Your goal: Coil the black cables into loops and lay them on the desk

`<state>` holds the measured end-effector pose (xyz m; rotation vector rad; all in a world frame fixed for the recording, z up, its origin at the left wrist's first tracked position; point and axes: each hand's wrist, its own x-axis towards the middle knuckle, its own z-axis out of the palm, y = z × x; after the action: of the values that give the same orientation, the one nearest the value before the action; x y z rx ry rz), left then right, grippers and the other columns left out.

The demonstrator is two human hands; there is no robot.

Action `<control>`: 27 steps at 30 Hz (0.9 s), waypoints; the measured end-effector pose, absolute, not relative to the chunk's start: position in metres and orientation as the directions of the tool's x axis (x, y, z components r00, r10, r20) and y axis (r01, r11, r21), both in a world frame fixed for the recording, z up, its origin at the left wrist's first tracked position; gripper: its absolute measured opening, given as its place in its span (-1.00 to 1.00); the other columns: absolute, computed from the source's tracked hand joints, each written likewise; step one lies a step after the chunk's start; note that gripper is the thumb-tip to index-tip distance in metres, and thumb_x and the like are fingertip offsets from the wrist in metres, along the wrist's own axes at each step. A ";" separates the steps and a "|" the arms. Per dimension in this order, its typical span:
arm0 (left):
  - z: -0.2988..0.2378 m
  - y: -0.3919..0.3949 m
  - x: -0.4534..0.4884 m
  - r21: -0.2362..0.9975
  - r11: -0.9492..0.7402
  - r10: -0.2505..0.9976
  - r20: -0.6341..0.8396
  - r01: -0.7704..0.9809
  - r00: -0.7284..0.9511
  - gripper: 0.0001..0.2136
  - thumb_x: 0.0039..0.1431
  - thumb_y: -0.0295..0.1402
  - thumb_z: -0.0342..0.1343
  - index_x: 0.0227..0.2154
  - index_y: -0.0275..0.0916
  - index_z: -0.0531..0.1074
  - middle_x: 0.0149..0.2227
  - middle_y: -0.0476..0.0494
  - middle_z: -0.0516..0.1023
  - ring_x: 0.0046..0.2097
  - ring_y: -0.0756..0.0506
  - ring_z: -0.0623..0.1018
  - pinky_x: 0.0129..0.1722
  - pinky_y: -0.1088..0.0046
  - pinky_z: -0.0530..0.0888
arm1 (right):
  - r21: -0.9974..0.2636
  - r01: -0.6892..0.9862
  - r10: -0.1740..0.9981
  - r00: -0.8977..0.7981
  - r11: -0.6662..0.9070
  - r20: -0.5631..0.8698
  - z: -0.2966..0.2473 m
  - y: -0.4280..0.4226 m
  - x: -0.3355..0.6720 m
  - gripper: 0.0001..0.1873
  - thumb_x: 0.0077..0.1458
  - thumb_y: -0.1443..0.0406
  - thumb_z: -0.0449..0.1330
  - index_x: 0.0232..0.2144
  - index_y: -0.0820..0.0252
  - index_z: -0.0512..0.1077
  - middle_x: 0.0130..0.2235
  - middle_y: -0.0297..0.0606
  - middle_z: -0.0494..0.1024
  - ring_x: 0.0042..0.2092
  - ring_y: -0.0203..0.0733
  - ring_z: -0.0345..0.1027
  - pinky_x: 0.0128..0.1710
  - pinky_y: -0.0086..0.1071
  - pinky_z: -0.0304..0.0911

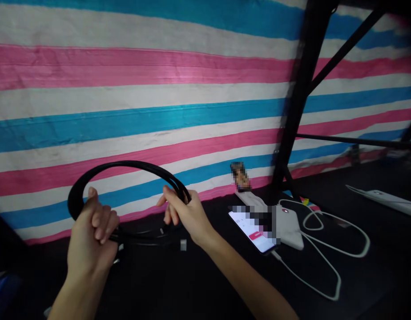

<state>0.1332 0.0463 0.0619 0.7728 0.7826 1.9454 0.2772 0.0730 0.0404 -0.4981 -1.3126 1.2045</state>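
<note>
A black cable [125, 164] is gathered into a loose coil and raised above the dark table. My left hand [94, 231] is closed around the coil's left side, thumb pointing up. On the right side, my right hand [183, 211] grips the bundled strands between thumb and fingers. A metal-tipped cable plug [183, 245] dangles below and between my hands. Another small bright connector end [120, 247] shows beside my left hand.
To the right, a phone [252, 231] with a lit screen lies by a white power bank [290, 229] and a looped white cable [337, 280]. Another white device [392, 202] lies farther right. A black metal frame post [292, 102] stands before striped sheeting [142, 102].
</note>
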 end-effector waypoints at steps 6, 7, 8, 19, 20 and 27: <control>0.049 0.050 0.159 0.776 -0.430 0.882 0.252 -0.462 -0.399 -0.70 0.05 -0.32 0.14 -0.66 -0.23 0.15 -0.76 0.16 0.06 -0.72 0.11 0.06 -0.68 0.60 0.18 | -0.720 -0.628 0.929 0.013 0.296 0.371 0.053 0.060 0.296 -0.56 -0.16 0.24 0.29 -0.87 0.19 0.19 -0.86 -0.56 0.02 -0.82 -0.56 -0.25 -0.80 -0.49 -0.38; 0.047 0.052 0.163 0.793 -0.433 0.877 0.260 -0.429 -0.405 -0.73 0.06 -0.28 0.12 -0.63 -0.22 0.19 -0.74 0.14 0.14 -0.68 0.08 0.19 -0.59 0.57 0.30 | -0.697 -0.654 0.926 0.013 0.293 0.376 0.056 0.058 0.299 -0.55 -0.18 0.27 0.28 -0.88 0.19 0.16 -0.87 -0.57 -0.01 -0.82 -0.56 -0.26 -0.80 -0.49 -0.40; 0.044 0.053 0.166 0.818 -0.426 0.875 0.265 -0.386 -0.405 -0.75 0.08 -0.23 0.09 -0.60 -0.21 0.23 -0.71 0.12 0.22 -0.60 0.04 0.33 -0.45 0.53 0.38 | -0.672 -0.679 0.923 0.018 0.294 0.385 0.059 0.056 0.301 -0.54 -0.18 0.29 0.26 -0.90 0.18 0.12 -0.87 -0.57 -0.03 -0.81 -0.56 -0.28 -0.79 -0.49 -0.41; 0.031 0.051 0.184 0.674 0.291 0.948 -0.301 -0.679 0.108 -0.76 0.09 -0.23 0.08 -0.28 -0.31 0.39 -0.28 -0.22 0.50 -0.22 -0.12 0.52 -0.24 0.37 0.45 | -0.461 -0.734 0.785 0.155 0.498 0.600 0.043 0.058 0.286 -0.45 -0.16 0.37 0.15 -0.89 0.21 -0.14 -0.88 -0.55 -0.14 -0.80 -0.56 -0.28 -0.76 -0.54 -0.35; 0.033 0.048 0.184 0.618 0.365 0.928 -0.300 -0.696 0.221 -0.75 0.11 -0.22 0.06 -0.31 -0.34 0.40 -0.28 -0.25 0.50 -0.22 -0.13 0.52 -0.24 0.37 0.47 | -0.467 -0.745 0.792 0.133 0.477 0.596 0.043 0.058 0.286 -0.47 -0.16 0.36 0.14 -0.89 0.20 -0.13 -0.88 -0.55 -0.15 -0.80 -0.56 -0.29 -0.77 -0.54 -0.36; 0.039 0.048 0.172 0.677 -0.007 0.995 -0.067 -0.736 -0.072 -0.75 0.17 -0.26 0.00 -0.58 -0.25 0.27 -0.49 -0.05 0.48 -0.32 -0.05 0.55 -0.32 0.50 0.45 | -0.746 -0.573 0.882 -0.082 0.339 0.464 0.050 0.078 0.294 -0.53 -0.04 0.24 0.18 -0.87 0.17 0.16 -0.84 -0.45 0.16 -0.72 -0.43 0.09 -0.56 -0.47 0.24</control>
<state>0.1719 0.0485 0.0385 0.5135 0.6561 1.5331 0.2942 0.0780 0.0499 -0.3602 -1.0997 1.2509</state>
